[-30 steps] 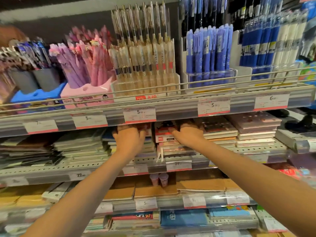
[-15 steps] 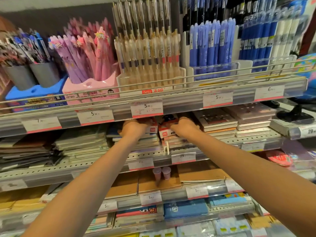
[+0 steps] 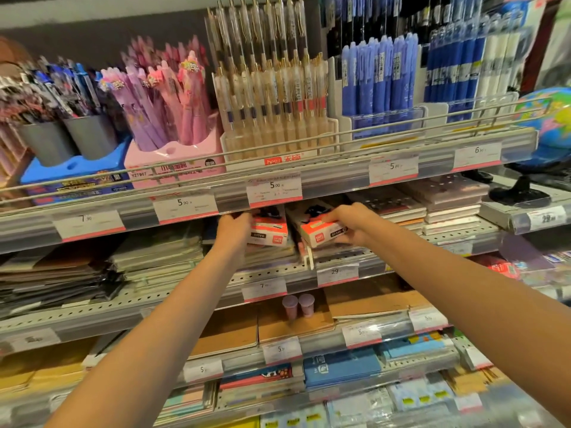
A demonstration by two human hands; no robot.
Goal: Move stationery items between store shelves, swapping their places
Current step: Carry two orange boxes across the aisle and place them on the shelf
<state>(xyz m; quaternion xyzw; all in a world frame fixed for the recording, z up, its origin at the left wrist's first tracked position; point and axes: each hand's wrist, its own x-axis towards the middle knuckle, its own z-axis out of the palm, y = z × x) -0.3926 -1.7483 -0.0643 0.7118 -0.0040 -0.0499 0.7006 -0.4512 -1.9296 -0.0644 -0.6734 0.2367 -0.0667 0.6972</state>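
Both arms reach into the second shelf (image 3: pixel 278 273), under the pen shelf (image 3: pixel 340 177). My left hand (image 3: pixel 232 230) grips a white and orange box (image 3: pixel 269 232) by its left side, just above a stack of notebooks. My right hand (image 3: pixel 352 223) holds a second white and orange box (image 3: pixel 321 232), tilted, with fingers over its top and right end. The two boxes sit side by side, close to the shelf's front edge. Their back parts are hidden under the price rail.
The top shelf holds cups and racks of pens: pink pens (image 3: pixel 173 100), cream pens (image 3: pixel 272 97), blue pens (image 3: pixel 380 78). Notebook stacks (image 3: pixel 448 202) flank my hands. A globe (image 3: pixel 550 128) stands at the right. Lower shelves hold brown notebooks (image 3: pixel 296 322) and two small cups (image 3: pixel 298 305).
Both hands have drawn back from deep in the shelf toward its front, bringing the two boxes out into view. The camera has moved closer and tilted.
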